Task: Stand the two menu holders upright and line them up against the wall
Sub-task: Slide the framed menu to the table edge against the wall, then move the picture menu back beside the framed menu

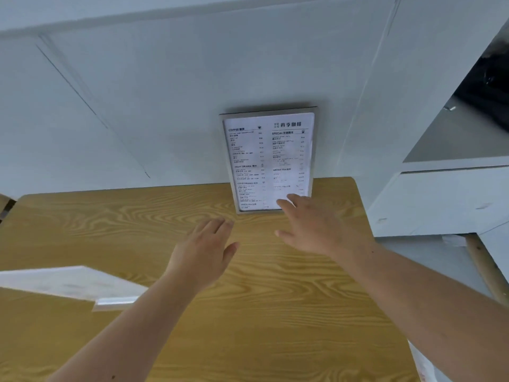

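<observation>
Wood-grain table [165, 216] against pale wall [192, 92]

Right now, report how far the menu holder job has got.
Done: one menu holder stands upright at the back of the wooden table, against the wall. In hand: nothing gripped; the right hand is open with fingertips at that holder's lower corner, the left hand open above the table. Left: the second holder, at the table's left edge, is away from the wall and needs lining up beside the first.

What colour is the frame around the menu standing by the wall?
Silver-grey, a thin metal-looking frame around a white printed menu sheet; seen in the head view.
</observation>
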